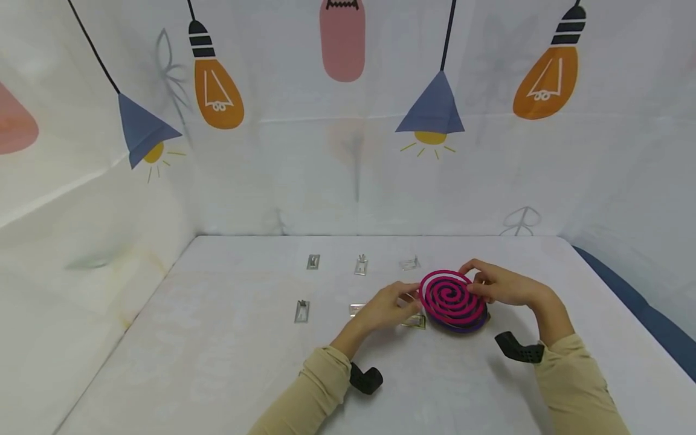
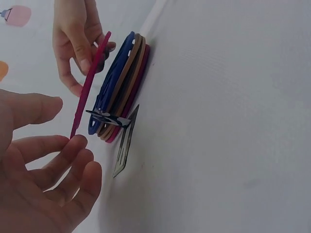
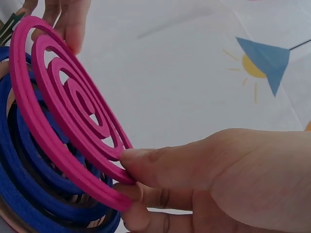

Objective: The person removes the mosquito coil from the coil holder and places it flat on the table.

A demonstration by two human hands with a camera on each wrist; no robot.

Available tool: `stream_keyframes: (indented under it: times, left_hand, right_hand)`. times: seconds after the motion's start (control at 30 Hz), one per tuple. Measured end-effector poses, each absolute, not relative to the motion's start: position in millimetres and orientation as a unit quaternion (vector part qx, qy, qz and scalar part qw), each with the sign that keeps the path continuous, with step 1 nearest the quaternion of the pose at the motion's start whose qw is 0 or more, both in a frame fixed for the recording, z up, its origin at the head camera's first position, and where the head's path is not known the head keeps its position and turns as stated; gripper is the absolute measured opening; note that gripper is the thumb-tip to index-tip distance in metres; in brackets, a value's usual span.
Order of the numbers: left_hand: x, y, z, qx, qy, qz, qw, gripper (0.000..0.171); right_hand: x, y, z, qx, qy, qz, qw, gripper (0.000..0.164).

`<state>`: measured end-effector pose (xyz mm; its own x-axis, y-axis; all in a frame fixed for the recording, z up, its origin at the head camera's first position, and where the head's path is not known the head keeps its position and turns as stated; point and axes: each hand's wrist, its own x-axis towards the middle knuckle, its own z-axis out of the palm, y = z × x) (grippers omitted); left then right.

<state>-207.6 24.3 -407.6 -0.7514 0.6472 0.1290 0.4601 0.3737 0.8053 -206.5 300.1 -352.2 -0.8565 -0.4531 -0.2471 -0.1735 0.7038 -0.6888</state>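
A pink mosquito coil (image 1: pixel 447 296) is held tilted above a stack of coils (image 2: pixel 124 87), whose edges show blue, brown and dark pink. My right hand (image 1: pixel 505 285) pinches the pink coil at its rim between thumb and fingers, seen closely in the right wrist view. On the opposite side, my left hand (image 1: pixel 387 308) touches the rim with its fingertips (image 2: pixel 77 141), the thumb standing apart from it. Beside the stack lies a metal coil stand (image 2: pixel 127 141), its raised tab against the stack's edge.
Several more thin metal stands lie in two loose rows on the white table, among them a far-left stand (image 1: pixel 313 261), a middle stand (image 1: pixel 361 266) and a near-left stand (image 1: pixel 302 312). A white printed curtain (image 1: pixel 304 181) rises behind the table's back edge.
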Motion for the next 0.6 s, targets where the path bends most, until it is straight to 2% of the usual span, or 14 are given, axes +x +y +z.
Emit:
stream_keyframes:
  times: [0.23, 0.6]
  left_hand:
    - [-206.0, 28.6, -412.9, 0.357, 0.825, 0.430, 0.088, 0.043]
    - [-202.0, 32.5, -412.5, 0.330, 0.831, 0.430, 0.120, 0.042]
  right_hand:
    - [-206.7, 303.2, -353.4, -0.175, 0.899, -0.348, 0.199, 0.033]
    - [-202.6, 301.1, -352.4, -0.145, 0.905, -0.340, 0.209, 0.030]
